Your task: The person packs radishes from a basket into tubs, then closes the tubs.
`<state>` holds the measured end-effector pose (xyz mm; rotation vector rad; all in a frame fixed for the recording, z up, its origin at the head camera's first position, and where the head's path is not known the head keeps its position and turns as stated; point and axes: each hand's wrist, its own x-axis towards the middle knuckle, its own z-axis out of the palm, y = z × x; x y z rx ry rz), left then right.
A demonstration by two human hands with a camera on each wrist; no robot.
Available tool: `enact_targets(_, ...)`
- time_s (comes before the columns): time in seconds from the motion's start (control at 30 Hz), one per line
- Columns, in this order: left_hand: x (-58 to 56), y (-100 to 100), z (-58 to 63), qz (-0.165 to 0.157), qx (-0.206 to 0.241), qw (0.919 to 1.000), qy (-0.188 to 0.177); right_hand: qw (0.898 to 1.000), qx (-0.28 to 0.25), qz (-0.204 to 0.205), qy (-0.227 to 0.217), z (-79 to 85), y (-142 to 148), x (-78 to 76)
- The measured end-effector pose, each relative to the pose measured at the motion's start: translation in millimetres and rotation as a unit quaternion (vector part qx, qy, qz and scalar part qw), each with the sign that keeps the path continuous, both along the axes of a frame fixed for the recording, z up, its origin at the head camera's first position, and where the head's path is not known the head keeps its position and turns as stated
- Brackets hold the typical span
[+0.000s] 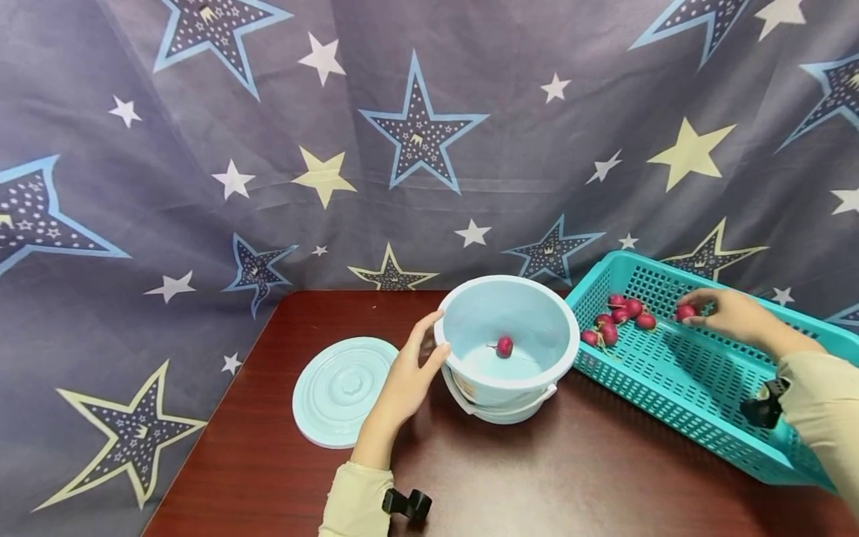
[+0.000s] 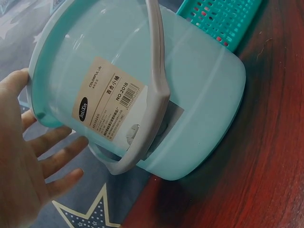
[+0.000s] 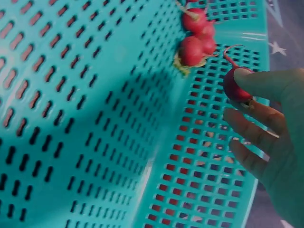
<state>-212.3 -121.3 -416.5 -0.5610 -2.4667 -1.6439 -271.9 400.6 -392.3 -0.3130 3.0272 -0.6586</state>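
My left hand [image 1: 408, 377] is at the left side of a pale blue bucket [image 1: 506, 399], its thumb at the rim and its other fingers spread fairly straight beside the wall in the left wrist view. One red radish [image 1: 505, 346] lies on the bucket's bottom. Over a turquoise perforated basket [image 1: 678, 388], my right hand [image 1: 731, 321] pinches another radish [image 3: 236, 85] between thumb and fingers, its thin root pointing up in the right wrist view. Several more radishes [image 1: 620, 315] are gathered at the basket's far left end.
A round pale blue lid [image 1: 345, 391] lies flat on the dark red table [image 1: 268, 485], left of the bucket. The bucket's handle [image 2: 159, 90] hangs down along its front. Behind the table hangs a grey cloth [image 1: 268, 209] printed with stars.
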Motion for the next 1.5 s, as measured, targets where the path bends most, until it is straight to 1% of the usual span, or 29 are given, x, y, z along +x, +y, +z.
enact_targets(0.1, -1.5, 2, -0.4, -0.002, -0.001, 1.0000, -0.004, 1.000, 0.008, -0.002, 0.010, 8.2, 1, 1.9)
enact_targets(0.23, -1.5, 3, -0.1, -0.001, 0.001, 0.9999, -0.015, 1.000, 0.004, -0.003, 0.008, 16.2, -4, 5.4)
enact_targets(0.3, 0.2, 3, 2.9, 0.002, 0.003, 0.9998, -0.020, 1.000, -0.001, -0.002, 0.009, 19.2, -8, 7.6)
enact_targets(0.33, 1.4, 3, 5.5, 0.001, 0.003, 0.9997, -0.023, 1.000, -0.002, -0.002, 0.011, 20.5, -10, 8.8)
enact_targets(0.5, 15.0, 4, 29.5, -0.008, -0.008, 0.9994, -0.031, 1.000, -0.002, -0.002, 0.022, 27.5, -18, 15.7)
enact_targets(0.57, 17.3, 5, 34.9, -0.012, -0.012, 0.9994, -0.030, 1.000, -0.001, -0.002, 0.028, 32.1, -19, 19.6)
enact_targets(0.67, 9.8, 5, 22.4, -0.011, -0.008, 0.9996, -0.025, 0.999, -0.001, -0.001, 0.043, 37.9, -22, 25.6)
enact_targets(0.8, -2.0, 2, 2.9, -0.007, -0.006, 0.9999, -0.015, 0.998, -0.012, 0.001, 0.066, 45.3, -30, 33.2)
enact_targets(0.83, -3.1, 2, 1.4, -0.006, -0.007, 0.9999, -0.012, 0.997, -0.019, 0.002, 0.069, 46.9, -33, 34.7)
enact_targets(0.93, -3.5, 0, 0.1, -0.001, -0.011, 0.9999, -0.009, 0.996, -0.035, 0.009, 0.078, 51.6, -45, 39.1)
enact_targets(1.07, -2.8, -3, 0.3, 0.007, -0.016, 0.9998, -0.009, 0.994, -0.046, 0.030, 0.094, 54.0, -61, 41.0)
enact_targets(1.17, -3.1, -5, 0.4, 0.008, -0.018, 0.9998, -0.006, 0.992, -0.054, 0.044, 0.102, 54.6, -72, 42.2)
enact_targets(1.33, -2.4, -6, -0.5, 0.011, -0.016, 0.9998, -0.007, 0.990, -0.072, 0.062, 0.101, 56.4, -91, 46.2)
enact_targets(1.5, -2.8, -3, -1.7, 0.005, -0.015, 0.9999, -0.004, 0.987, -0.085, 0.076, 0.112, 60.7, -103, 51.3)
